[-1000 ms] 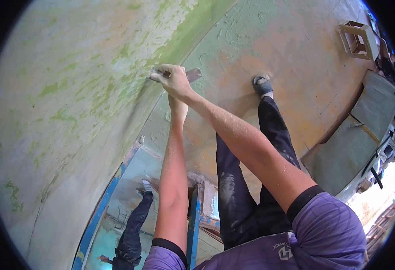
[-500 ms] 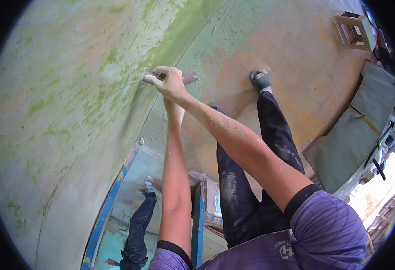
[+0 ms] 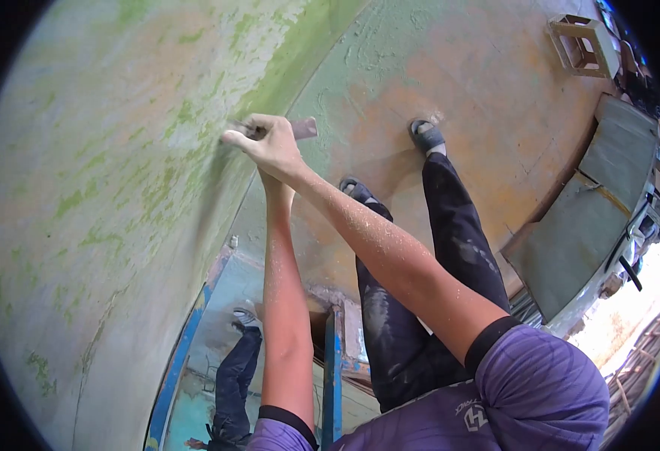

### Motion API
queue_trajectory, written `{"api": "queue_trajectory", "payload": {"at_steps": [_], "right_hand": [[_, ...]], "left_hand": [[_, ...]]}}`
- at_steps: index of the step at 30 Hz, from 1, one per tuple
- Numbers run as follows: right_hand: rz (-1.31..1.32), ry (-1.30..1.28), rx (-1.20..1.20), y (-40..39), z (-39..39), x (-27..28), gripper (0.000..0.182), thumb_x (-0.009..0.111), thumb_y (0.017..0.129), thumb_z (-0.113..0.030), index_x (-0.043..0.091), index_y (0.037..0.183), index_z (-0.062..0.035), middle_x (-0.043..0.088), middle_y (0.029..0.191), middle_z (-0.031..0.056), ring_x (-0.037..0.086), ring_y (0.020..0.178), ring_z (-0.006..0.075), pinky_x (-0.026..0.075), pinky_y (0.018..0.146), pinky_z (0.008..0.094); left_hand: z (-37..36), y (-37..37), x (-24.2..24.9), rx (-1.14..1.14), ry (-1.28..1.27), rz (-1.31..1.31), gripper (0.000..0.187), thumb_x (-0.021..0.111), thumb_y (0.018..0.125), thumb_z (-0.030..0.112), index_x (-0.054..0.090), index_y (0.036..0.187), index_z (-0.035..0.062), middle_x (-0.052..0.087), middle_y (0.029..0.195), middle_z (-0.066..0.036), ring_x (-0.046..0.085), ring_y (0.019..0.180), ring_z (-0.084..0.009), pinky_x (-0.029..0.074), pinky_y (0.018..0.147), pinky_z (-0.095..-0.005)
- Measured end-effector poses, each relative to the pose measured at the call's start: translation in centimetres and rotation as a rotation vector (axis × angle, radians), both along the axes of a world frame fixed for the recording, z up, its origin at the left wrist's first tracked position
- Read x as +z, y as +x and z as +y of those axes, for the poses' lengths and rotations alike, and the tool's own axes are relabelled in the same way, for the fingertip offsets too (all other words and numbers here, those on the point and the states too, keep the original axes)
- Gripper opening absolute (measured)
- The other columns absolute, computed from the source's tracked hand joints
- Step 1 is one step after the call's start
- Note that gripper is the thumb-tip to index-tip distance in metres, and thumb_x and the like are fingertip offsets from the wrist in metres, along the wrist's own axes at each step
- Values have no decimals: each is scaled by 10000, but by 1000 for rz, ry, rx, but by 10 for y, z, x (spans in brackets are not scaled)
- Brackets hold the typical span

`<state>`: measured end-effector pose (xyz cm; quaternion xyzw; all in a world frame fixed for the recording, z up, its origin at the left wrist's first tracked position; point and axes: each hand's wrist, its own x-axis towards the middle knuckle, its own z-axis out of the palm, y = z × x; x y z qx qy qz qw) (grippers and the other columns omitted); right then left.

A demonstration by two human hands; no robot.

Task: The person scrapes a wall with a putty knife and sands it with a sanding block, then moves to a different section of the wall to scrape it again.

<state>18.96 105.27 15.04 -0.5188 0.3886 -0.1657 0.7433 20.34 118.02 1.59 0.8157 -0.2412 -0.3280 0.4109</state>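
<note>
My right hand [image 3: 273, 146] is closed around a dusty, brownish strip that looks like sandpaper [image 3: 304, 128], against the green-and-white patchy wall [image 3: 119, 188]. One end of the strip sticks out to the right of the hand. The thumb points left, close to the wall surface. Behind and below it is my left hand [image 3: 276, 188], only its wrist and lower part showing; its fingers are hidden. Pale dust speckles both forearms.
A stool-like frame [image 3: 582, 46] lies at the upper right, above a grey-green panel [image 3: 570, 240]. My sandalled feet [image 3: 426, 137] are on the stained floor [image 3: 480, 98]. Another person's leg [image 3: 234, 376] shows beyond a blue frame edge [image 3: 176, 376] at lower left.
Both hands have shifted a little left along the wall, carrying the strip. The whole view has also drifted slightly.
</note>
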Motion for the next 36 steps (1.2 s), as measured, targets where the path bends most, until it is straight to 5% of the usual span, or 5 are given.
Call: {"api": "queue_trajectory", "payload": {"at_steps": [14, 17, 20, 34, 36], "right_hand": [[17, -14, 143, 0, -8, -48, 463, 781, 822, -414, 630, 691, 4, 533, 567, 13, 508, 572, 90, 422, 545, 303], [-6, -58, 129, -1, -16, -29, 474, 784, 827, -421, 608, 667, -12, 521, 566, -1, 512, 575, 73, 422, 536, 286], [16, 25, 141, -3, -14, -36, 423, 786, 814, -363, 645, 707, 21, 532, 569, 22, 486, 573, 99, 412, 547, 312], [167, -60, 93, -6, -34, -46, 450, 783, 805, -394, 705, 846, 48, 641, 652, 122, 582, 650, 140, 478, 628, 333], [131, -97, 150, -4, -44, -24, 445, 793, 794, -389, 703, 840, 44, 649, 655, 135, 580, 622, 156, 483, 619, 345]], "left_hand": [[-18, -37, 6, -41, -1, -225, 497, 568, 986, 115, 346, 1418, 9, 506, 1316, -152, 546, 1171, -220, 474, 951, -366], [-28, -42, 15, 306, -276, 289, 498, 575, 979, 110, 350, 1410, 4, 508, 1313, -149, 547, 1167, -223, 473, 949, -366], [-21, -29, 9, -55, 153, 33, 511, 574, 983, 115, 334, 1425, 20, 495, 1339, -134, 532, 1201, -217, 464, 996, -360], [-43, -42, 6, -114, -43, -170, 570, 606, 964, 121, 327, 1451, 22, 483, 1354, -125, 506, 1226, -205, 411, 1044, -367], [-25, -41, -37, 70, -165, 166, 548, 575, 985, 132, 325, 1465, 46, 471, 1364, -117, 483, 1254, -197, 386, 1069, -371]]}}
